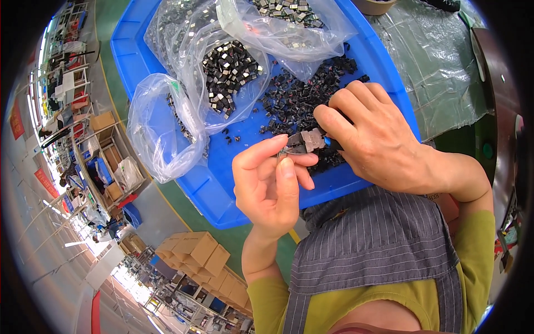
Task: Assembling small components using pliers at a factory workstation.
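My right hand [378,136] is closed around a pair of nippers [310,140]; a bit of blue shows by its fingers, and the handles are mostly hidden. The metal jaws point left and reach the fingertips of my left hand [266,192]. Thumb and index finger there pinch a tiny part [282,155], too small to make out clearly. Both hands are above the near side of a blue plastic tray [214,207]. Beneath and beyond them lies a heap of small black pieces [303,92].
Inside the tray, a clear plastic bag [164,128] lies at the left. Another holds small black blocks with shiny faces [228,75], and a bag at the far side holds similar blocks [292,11]. Cardboard boxes [194,253] are stacked on the floor, lower left. Plastic sheeting [425,67] spreads at right.
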The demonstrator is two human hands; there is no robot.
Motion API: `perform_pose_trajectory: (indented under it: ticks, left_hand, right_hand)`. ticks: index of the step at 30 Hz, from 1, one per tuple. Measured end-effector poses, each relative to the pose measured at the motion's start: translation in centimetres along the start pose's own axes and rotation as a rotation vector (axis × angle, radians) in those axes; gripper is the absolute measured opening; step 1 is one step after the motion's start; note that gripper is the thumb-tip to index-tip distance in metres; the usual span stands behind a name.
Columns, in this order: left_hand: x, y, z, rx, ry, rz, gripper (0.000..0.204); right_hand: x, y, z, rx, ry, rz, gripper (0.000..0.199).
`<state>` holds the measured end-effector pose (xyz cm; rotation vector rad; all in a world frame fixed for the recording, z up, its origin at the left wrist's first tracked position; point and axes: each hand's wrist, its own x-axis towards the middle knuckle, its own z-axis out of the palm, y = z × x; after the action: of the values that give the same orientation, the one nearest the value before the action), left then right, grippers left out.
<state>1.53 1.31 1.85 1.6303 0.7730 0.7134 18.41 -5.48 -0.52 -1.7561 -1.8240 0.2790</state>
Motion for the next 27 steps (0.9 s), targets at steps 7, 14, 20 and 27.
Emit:
perform_pose_trajectory:
  ticks: [7, 14, 20, 27]
  left_hand:
    - [0.00, -0.26, -0.08, 0.031, -0.020, 0.021, 0.025]
    - [-0.10, 0.11, -0.31, -0.058, -0.043, -0.030, 0.026]
    - [0.09, -0.01, 0.09, -0.036, 0.022, -0.037, 0.025]
    - [0.01, 0.17, 0.15, -0.014, 0.018, -0.054, 0.026]
  right_hand:
    - [-0.08, -0.04, -0.17, -0.021, -0.034, 0.005, 0.020]
    - [-0.19, -0.13, -0.42, 0.070, -0.102, 0.019, 0.018]
    - [-0.20, -0.09, 0.11, 0.099, -0.062, 0.024, 0.019]
    - [-0.05, -0.09, 0.43, -0.034, 0.053, 0.002, 0.021]
